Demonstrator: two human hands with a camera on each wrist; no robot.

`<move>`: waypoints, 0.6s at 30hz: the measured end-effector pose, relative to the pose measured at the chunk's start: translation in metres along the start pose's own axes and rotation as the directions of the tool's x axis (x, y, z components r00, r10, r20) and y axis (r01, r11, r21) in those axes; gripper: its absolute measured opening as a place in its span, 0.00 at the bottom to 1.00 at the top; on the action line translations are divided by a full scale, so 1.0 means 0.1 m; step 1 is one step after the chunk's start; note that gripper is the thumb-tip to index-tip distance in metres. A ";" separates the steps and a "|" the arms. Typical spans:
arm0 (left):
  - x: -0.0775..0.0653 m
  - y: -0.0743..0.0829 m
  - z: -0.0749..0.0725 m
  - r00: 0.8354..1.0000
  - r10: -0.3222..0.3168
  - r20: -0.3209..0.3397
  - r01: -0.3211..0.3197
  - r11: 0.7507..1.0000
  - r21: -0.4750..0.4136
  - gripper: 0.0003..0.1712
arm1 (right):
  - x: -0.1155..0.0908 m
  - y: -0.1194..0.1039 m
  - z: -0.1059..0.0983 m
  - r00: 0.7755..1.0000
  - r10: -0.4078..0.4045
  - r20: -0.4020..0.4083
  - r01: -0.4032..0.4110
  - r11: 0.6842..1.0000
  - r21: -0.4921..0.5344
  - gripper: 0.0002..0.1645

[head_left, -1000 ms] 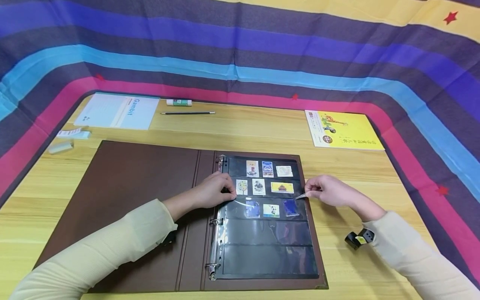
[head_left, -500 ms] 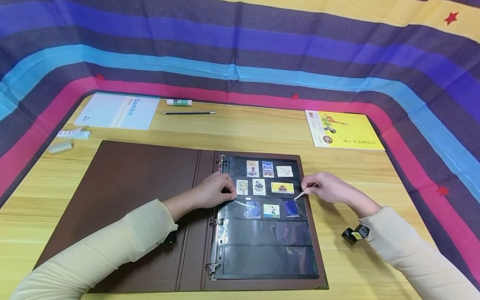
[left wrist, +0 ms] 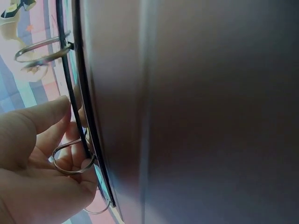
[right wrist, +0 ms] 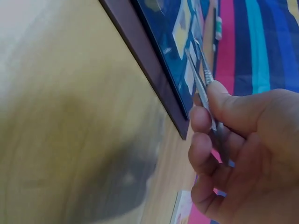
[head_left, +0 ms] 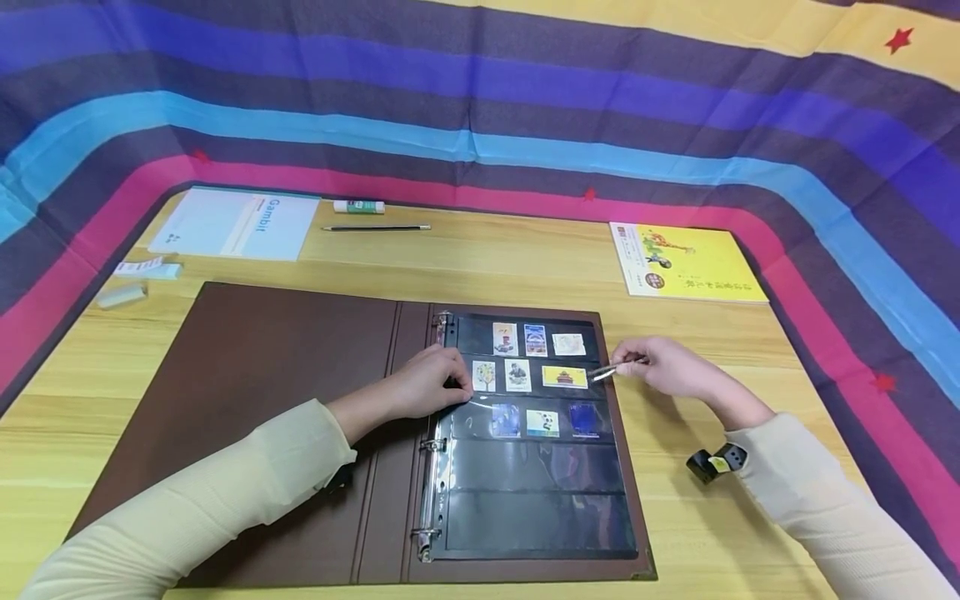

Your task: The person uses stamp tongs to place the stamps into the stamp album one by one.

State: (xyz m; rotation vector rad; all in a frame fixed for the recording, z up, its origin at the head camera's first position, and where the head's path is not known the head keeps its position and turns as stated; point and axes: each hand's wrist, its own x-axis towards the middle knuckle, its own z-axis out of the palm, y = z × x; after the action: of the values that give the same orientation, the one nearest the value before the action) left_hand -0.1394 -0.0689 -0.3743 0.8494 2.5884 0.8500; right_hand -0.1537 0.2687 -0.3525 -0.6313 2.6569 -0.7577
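Note:
A brown ring binder lies spread on the table, with a black stamp page on its rings. Stamps fill its upper three rows; a dark blue stamp sits at the right of the third row, beside a panda stamp. My left hand pinches the clear pocket strip at the page's left side. Metal tweezers are held between thumb and fingers of my right hand. Their parted tips hover near the yellow stamp, with nothing visible between them.
Behind the binder lie a white-blue Gambit pad, a glue stick and a pencil. A yellow book rests at back right. Two small pale blocks, possibly erasers, are at left. A striped cloth hangs behind the table.
The tweezers have left the top edge of the dark blue stamp and moved up, away from it, with my right hand. That stamp stays in the third row. My left hand has not moved.

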 end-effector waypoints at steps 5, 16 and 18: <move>-0.03 0.00 -0.02 1.000 0.008 0.007 -0.009 1.000 0.013 0.02 | 0.07 0.03 -0.07 0.988 0.113 -0.103 -0.103 0.989 0.102 0.07; -0.08 -0.02 -0.08 0.999 0.047 0.004 -0.047 0.999 -0.017 0.03 | 0.25 0.27 -0.09 0.893 0.269 -0.361 -0.291 0.957 -0.008 0.12; -0.09 -0.02 -0.09 0.999 0.049 0.004 -0.049 0.998 -0.027 0.03 | 0.25 0.31 -0.07 0.884 0.297 -0.362 -0.327 0.945 -0.023 0.12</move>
State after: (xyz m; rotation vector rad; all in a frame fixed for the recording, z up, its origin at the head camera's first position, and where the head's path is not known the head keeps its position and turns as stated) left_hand -0.1367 -0.0802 -0.3683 0.9098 2.5559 0.8928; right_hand -0.1883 0.2827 -0.3679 -0.0726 3.0252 -0.7240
